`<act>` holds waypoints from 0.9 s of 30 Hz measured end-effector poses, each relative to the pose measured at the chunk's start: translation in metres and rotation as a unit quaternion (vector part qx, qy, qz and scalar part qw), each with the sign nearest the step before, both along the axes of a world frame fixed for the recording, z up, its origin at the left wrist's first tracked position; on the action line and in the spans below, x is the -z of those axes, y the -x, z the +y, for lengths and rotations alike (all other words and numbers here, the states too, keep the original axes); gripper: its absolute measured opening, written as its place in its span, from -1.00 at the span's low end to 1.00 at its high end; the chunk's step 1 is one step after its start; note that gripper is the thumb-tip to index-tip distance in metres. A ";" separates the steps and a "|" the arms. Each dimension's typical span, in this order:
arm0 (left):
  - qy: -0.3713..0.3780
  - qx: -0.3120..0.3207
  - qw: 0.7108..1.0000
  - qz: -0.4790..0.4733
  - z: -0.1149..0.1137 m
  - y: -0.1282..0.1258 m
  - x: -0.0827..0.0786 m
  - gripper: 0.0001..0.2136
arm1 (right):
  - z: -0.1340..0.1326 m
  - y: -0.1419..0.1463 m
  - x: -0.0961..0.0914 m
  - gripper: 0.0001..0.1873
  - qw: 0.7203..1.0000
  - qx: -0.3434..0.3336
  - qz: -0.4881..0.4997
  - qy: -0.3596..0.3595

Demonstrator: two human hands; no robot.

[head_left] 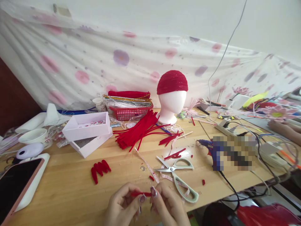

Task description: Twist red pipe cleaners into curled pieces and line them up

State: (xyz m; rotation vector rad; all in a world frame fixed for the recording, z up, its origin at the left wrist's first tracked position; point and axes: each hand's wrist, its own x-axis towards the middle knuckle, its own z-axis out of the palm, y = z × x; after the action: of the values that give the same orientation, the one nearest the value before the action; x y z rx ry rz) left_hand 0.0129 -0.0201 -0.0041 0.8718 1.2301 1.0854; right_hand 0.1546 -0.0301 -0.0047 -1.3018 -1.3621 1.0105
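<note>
Through the head camera I see two bare hands at the near edge of a wooden tabletop (70,175). My left hand (124,204) pinches a short red fuzzy strip (138,194) between thumb and fingers, and my right hand (168,204) pinches its other end; the strip lies level between them, low and central. A pink-and-white tape measure (147,164) runs away from the hands and under the open scissors (174,169); its printed marks are too small for me to read. A white paper cup (35,138) at far left carries reddish print, also unreadable. The table's front edge slants up to the right, and the scissors' lower handle sits near it. Wood shows between my left hand and a phone (17,191) with a dark screen, with four red fuzzy pieces (100,169) lying further back. Beyond the scissors is a bundle of red stems (136,130), with a foam head (170,105) in a red cap behind. Right of the scissors, a partly pixelated blue glue gun (213,153) trails a black cord over the edge. Another person's hand (278,127) rests at far right.
</note>
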 end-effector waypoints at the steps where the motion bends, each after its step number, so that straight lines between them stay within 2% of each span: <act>1: -0.014 -0.006 1.000 0.008 0.000 0.002 0.000 -0.54 | 0.002 0.002 0.001 -0.54 0.999 -0.005 0.043 0.019; 3: -0.064 -0.026 0.997 0.034 0.002 0.003 -0.003 -0.58 | 0.009 0.004 -0.001 -0.52 0.996 -0.022 0.090 0.018; 6: -0.125 -0.082 0.988 0.041 0.007 0.001 -0.012 -0.66 | 0.019 0.003 -0.004 -0.51 0.995 -0.056 0.084 -0.005; 9: -0.135 -0.109 0.985 0.000 0.010 -0.005 -0.018 -0.68 | 0.021 0.004 -0.003 -0.49 0.992 -0.102 0.071 0.006; 12: -0.121 -0.120 0.984 -0.049 0.011 -0.010 -0.017 -0.68 | 0.018 0.006 0.004 -0.48 0.988 -0.137 0.072 0.008; 18: -0.067 -0.122 0.981 -0.135 0.011 -0.011 -0.005 -0.64 | 0.015 0.006 0.005 -0.48 0.979 -0.181 0.089 0.014; 21: -0.049 -0.083 0.981 -0.166 0.010 -0.012 -0.003 -0.63 | 0.016 0.004 0.002 -0.50 0.973 -0.204 0.105 0.033; 23: -0.053 -0.064 0.983 -0.162 0.009 -0.014 -0.003 -0.64 | 0.016 0.003 0.002 -0.50 0.972 -0.201 0.118 0.031; 27: -0.110 -0.053 0.988 -0.091 0.006 -0.020 -0.004 -0.65 | 0.015 0.001 0.003 -0.51 0.970 -0.199 0.134 0.032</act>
State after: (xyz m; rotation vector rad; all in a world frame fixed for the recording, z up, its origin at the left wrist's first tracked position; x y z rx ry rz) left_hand 0.0332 -0.0137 0.0003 0.8587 1.0271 1.3753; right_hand 0.1534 -0.0150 -0.0073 -0.9086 -1.4154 1.4572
